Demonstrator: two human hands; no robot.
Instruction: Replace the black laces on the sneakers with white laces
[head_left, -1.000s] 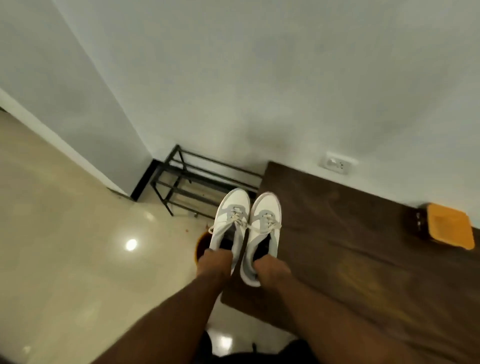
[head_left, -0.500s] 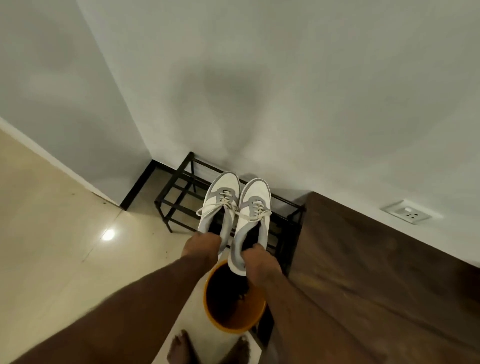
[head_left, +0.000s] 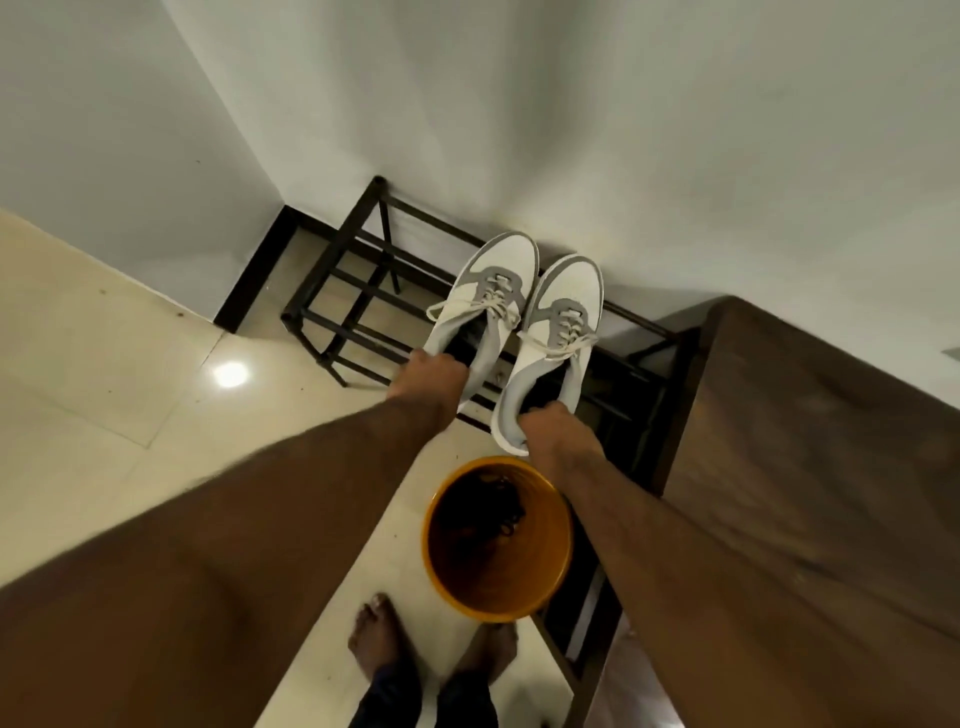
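Two sneakers (head_left: 519, 322), heels pinched in each hand's grip, toes outward.

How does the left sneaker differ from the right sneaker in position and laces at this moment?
The left sneaker sits farther left and higher in the picture than the right sneaker. The left sneaker's lace loops out to the left side; the right sneaker's lace lies across its throat. The left hand covers the left sneaker's heel, while the right sneaker's heel shows beside the right hand. Both are white and grey, with white laces, held over the black rack.
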